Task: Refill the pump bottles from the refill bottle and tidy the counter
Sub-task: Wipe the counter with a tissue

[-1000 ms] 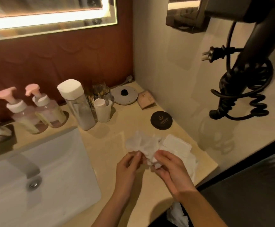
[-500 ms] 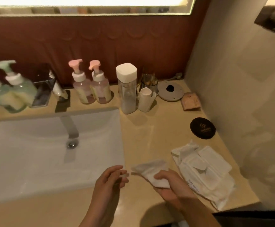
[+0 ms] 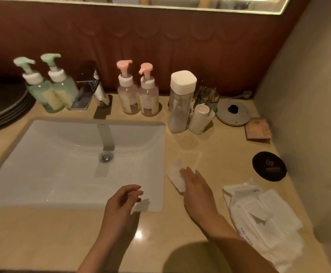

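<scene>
Fingers (image 3: 135,188) of our left hand (image 3: 119,203) curl loosely and hold nothing, hanging over the front rim of the white sink (image 3: 42,154) in the lower middle of the frame. To its right, our right hand (image 3: 198,191) lies flat with straight fingers (image 3: 187,174) pressing a crumpled white wipe (image 3: 174,174) onto the beige counter (image 3: 223,146), just beside the sink's right edge.

Along the back, starting at the far left, we see a stack of dark plates (image 3: 5,103), then two green pump bottles (image 3: 48,89) standing side by side. A chrome faucet (image 3: 87,89) rises behind the sink. Right of it stand two pink pump bottles (image 3: 138,97), touching or nearly so, against the red-brown wall panel (image 3: 160,46). Next comes the clear refill bottle (image 3: 180,101) with its white cap on, upright, near the pink pair. A small white tube (image 3: 200,121) stands just beside it, with a glass (image 3: 208,95) behind.

Farther right a round grey lid (image 3: 237,117) lies flat, then a small pinkish packet (image 3: 258,129) near the beige side wall (image 3: 308,95). A black round coaster (image 3: 269,166) sits in front of it. At the lower right a white wipes pack (image 3: 263,219) lies on the counter with its flap open. A lit mirror edge (image 3: 200,2) runs across the top.
</scene>
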Action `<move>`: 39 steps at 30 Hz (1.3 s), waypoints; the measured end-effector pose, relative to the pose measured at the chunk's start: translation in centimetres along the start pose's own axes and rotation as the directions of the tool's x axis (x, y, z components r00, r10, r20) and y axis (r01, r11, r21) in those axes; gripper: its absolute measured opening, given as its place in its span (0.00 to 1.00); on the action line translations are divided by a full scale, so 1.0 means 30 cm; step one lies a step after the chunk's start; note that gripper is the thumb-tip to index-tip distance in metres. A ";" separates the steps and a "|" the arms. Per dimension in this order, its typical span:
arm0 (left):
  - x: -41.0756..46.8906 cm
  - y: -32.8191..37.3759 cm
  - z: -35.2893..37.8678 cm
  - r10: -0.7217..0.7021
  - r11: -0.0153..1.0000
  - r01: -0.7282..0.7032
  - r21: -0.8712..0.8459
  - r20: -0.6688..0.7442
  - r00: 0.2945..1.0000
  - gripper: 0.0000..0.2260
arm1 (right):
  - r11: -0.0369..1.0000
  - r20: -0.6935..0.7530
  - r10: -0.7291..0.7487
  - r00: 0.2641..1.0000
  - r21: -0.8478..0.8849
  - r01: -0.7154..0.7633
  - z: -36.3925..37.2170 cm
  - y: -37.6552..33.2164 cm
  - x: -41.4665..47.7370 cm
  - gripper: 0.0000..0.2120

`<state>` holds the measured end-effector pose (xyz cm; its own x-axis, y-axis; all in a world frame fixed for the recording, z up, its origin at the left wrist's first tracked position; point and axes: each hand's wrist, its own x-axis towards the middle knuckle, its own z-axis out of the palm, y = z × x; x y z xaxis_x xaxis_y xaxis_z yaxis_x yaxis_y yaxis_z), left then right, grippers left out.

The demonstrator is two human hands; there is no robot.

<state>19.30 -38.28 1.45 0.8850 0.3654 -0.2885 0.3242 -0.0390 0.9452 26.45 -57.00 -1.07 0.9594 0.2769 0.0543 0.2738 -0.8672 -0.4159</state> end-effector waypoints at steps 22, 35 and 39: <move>0.148 -0.118 0.060 -0.109 0.689 -0.199 0.697 0.371 0.922 0.11 | 0.981 0.397 0.111 0.911 -0.190 -0.036 0.030 0.073 0.218 0.37; 0.145 -0.130 0.078 -0.046 0.625 -0.262 0.735 0.369 0.928 0.13 | 0.945 0.555 -0.066 0.829 -0.233 0.231 0.008 0.112 -0.203 0.31; 0.144 -0.133 0.077 -0.053 0.635 -0.249 0.731 0.363 0.930 0.13 | 0.951 0.545 -0.057 0.836 -0.226 0.213 -0.014 0.155 -0.214 0.42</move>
<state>22.61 -38.70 -3.92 0.9275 0.0046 -0.3737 0.2298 -0.7957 0.5604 21.58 -63.00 -2.98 0.7495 0.5068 -0.4258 0.4797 -0.8591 -0.1783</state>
